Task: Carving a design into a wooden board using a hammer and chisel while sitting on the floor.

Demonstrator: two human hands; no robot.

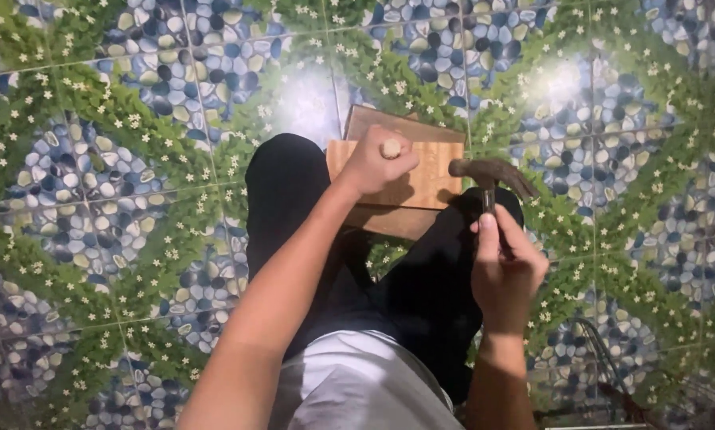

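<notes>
Head view showed left hand (376, 166) fingers curled shut around a pale peg (390, 148) on the wooden boards (429, 171). Right hand (505, 267) fingers gripped a hammer (491, 177), its head just right of the boards, above the patterned tile floor (94, 199).

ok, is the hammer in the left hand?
No: the hammer is gripped by the right hand, while the left hand is closed on a round wooden piece over the boards.

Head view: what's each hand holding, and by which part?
Right hand grips the rusty claw hammer by its handle. Left hand fists a small pale round-ended object.
</notes>
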